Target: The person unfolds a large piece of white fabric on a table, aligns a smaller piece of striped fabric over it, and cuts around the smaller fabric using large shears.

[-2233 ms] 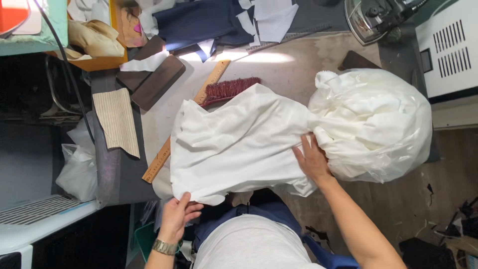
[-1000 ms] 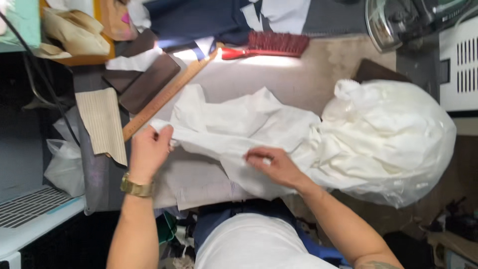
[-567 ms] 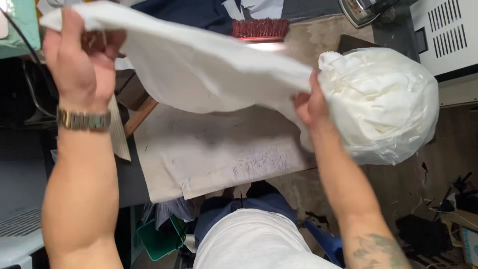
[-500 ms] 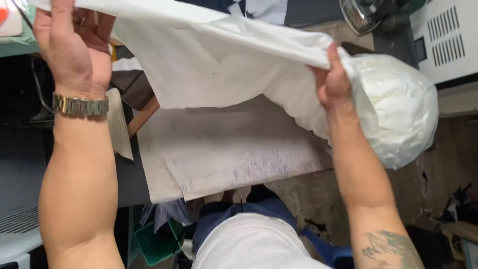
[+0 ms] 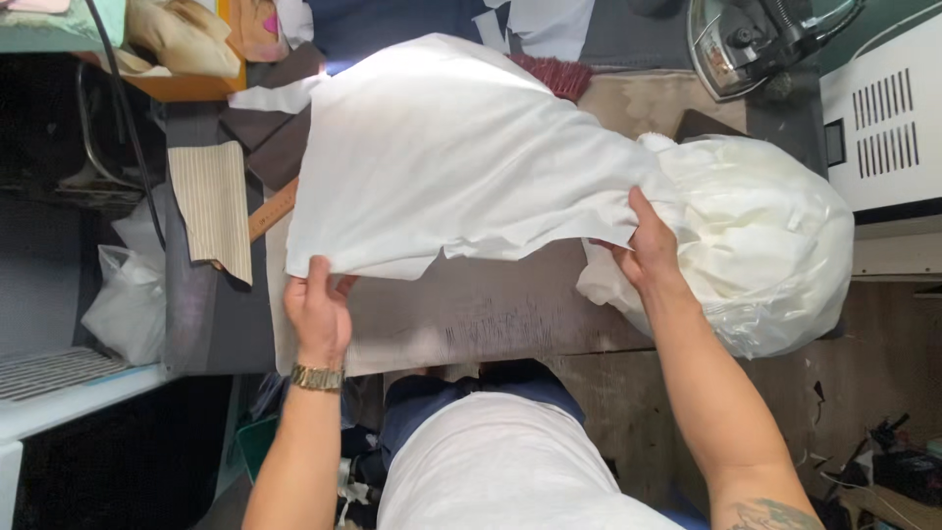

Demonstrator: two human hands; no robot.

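A large white cloth piece [image 5: 451, 157] is spread over the worn work table [image 5: 510, 314]. My left hand [image 5: 316, 309], with a gold watch at the wrist, pinches the cloth's near left corner. My right hand [image 5: 648, 250] grips its near right edge, beside a big clear plastic bag stuffed with white fabric [image 5: 765, 245]. The cloth covers most of the table's middle.
A wooden ruler [image 5: 270, 211] pokes out from under the cloth at left, next to a striped beige fabric piece [image 5: 211, 201] and brown swatches [image 5: 280, 147]. A red-bristled brush [image 5: 559, 74] and an iron [image 5: 756, 39] lie at the far side. A white plastic bag [image 5: 123, 304] hangs left.
The cloth was lifted high off the table with both hands and shaken out; now it has come down and lies spread flat, both hands lowered to its near edge.
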